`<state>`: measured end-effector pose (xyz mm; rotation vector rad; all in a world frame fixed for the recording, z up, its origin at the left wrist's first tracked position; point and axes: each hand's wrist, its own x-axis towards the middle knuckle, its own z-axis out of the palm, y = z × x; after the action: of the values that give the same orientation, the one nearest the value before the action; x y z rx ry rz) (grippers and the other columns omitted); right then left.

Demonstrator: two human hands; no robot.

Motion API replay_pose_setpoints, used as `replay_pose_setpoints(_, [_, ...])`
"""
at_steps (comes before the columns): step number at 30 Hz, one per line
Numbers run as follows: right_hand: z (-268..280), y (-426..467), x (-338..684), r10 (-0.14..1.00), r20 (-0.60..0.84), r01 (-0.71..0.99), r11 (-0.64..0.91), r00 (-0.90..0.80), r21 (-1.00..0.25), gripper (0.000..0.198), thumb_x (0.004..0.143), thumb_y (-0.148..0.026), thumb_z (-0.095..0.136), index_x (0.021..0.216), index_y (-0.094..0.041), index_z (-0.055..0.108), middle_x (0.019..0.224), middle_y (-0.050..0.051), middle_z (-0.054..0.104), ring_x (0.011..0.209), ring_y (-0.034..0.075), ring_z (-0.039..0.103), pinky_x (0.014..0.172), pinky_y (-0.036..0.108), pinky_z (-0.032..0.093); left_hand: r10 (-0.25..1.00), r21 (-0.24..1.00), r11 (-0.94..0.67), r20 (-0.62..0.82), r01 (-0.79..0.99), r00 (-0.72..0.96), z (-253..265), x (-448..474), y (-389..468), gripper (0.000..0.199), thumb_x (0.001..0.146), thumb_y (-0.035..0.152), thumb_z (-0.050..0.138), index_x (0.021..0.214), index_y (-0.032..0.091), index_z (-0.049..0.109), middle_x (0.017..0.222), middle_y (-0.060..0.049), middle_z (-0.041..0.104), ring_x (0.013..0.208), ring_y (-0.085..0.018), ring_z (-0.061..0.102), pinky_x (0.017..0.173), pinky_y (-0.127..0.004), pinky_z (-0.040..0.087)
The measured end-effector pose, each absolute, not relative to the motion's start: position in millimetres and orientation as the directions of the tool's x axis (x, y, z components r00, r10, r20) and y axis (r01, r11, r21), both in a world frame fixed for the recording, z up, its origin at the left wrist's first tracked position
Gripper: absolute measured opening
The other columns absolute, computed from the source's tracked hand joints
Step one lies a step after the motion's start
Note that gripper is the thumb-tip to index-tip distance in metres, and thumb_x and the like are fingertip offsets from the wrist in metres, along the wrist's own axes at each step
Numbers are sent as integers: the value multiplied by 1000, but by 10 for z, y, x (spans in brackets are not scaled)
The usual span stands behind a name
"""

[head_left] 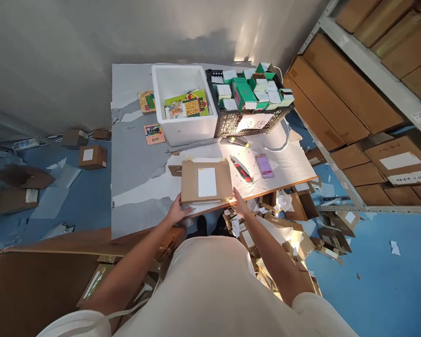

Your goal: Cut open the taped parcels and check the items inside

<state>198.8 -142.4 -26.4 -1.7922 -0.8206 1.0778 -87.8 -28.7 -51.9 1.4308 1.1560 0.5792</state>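
A brown cardboard box [191, 180] with a white label [207, 182] lies at the near edge of the table. At its near left corner, my left hand [177, 210] grips the side, with the thumb toward the table edge. My right hand [239, 205] holds the near right corner, its fingers partly hidden by the box. A flap stands out on the box's left side. Right of the box lie a red and black utility knife [242, 169] and a blurred purple item [264, 166]. Behind it is a yellow and black cutter [237, 141].
A white foam bin [185, 132] holding booklets stands at the back, beside a black crate [228, 125] of green and white boxes. Two small booklets, one being a pink one [154, 134], lie left of the bin. Shelving [372, 42] with cartons rises at right; opened cartons litter the floor.
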Motion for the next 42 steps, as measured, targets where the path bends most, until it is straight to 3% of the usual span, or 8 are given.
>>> replay_pose_setpoints(6, [115, -1620, 1936, 882, -177, 309, -332, 437, -891, 39, 70, -28, 62, 108, -22, 57, 106, 8, 60, 105, 25, 54, 89, 41, 47, 928, 931, 9, -143, 364, 343, -158, -605, -373, 56, 62, 34, 70, 114, 22, 53, 114, -9, 57, 109, -23, 57, 92, -43, 50])
replay_pose_setpoints(10, [555, -2325, 2183, 796, 7, 460, -342, 605, -819, 30, 70, -35, 65, 96, -22, 57, 99, 8, 57, 97, 26, 55, 85, 43, 49, 868, 943, -148, -22, 299, 497, 386, -138, -558, 67, 62, 40, 75, 121, 24, 48, 123, -9, 49, 113, -22, 54, 90, -37, 50])
replay_pose_setpoints(17, [1289, -3481, 2473, 417, 185, 386, -468, 890, -795, 75, 74, -49, 64, 134, -19, 32, 105, 15, 63, 91, 28, 64, 70, 41, 54, 715, 978, -111, -44, 176, 698, 946, 1345, -1114, 56, 62, 40, 77, 108, 18, 54, 99, -6, 64, 92, -22, 62, 79, -35, 53])
replay_pose_setpoints(20, [1423, -3877, 2582, 282, 212, 353, -712, 936, -608, 101, 71, -63, 62, 145, -12, 16, 91, 15, 68, 80, 32, 67, 61, 40, 51, 599, 979, -103, -80, 176, 797, 947, 1774, -1395, 54, 62, 41, 77, 105, 17, 55, 96, -6, 65, 88, -21, 64, 75, -34, 53])
replay_pose_setpoints(25, [1383, -4435, 2696, 180, 196, 226, -943, 964, -246, 70, 74, -73, 49, 113, -15, 57, 60, 6, 61, 59, 28, 63, 49, 32, 43, 375, 979, -157, -60, 127, 925, 740, 2090, -1745, 57, 62, 42, 79, 109, 20, 56, 100, -6, 66, 94, -23, 64, 81, -37, 53])
replay_pose_setpoints(30, [1236, -4709, 2741, 466, 103, 477, -848, 879, -231, 61, 73, -66, 60, 113, -20, 57, 105, 14, 61, 75, 23, 63, 52, 30, 48, 271, 961, -177, -160, 212, 949, 531, 2222, -1767, 46, 68, 44, 74, 105, 19, 62, 98, -7, 69, 90, -22, 65, 81, -36, 52])
replay_pose_setpoints(33, [1068, -4726, 2760, 626, 30, 612, -750, 779, -250, 55, 84, -55, 55, 125, -19, 52, 109, 15, 58, 78, 22, 61, 60, 33, 52, 206, 942, -267, -153, 206, 966, 472, 2289, -1726, 44, 71, 44, 71, 106, 19, 64, 102, -7, 69, 93, -22, 64, 83, -35, 51])
replay_pose_setpoints(42, [789, -4633, 2791, 546, -57, 543, -837, 836, -65, 38, 95, -41, 40, 121, -17, 54, 96, 12, 61, 73, 19, 60, 54, 27, 45, 103, 892, -277, -341, 356, 934, 321, 2357, -1748, 46, 74, 53, 64, 107, 22, 64, 100, -4, 71, 89, -22, 66, 75, -30, 51])
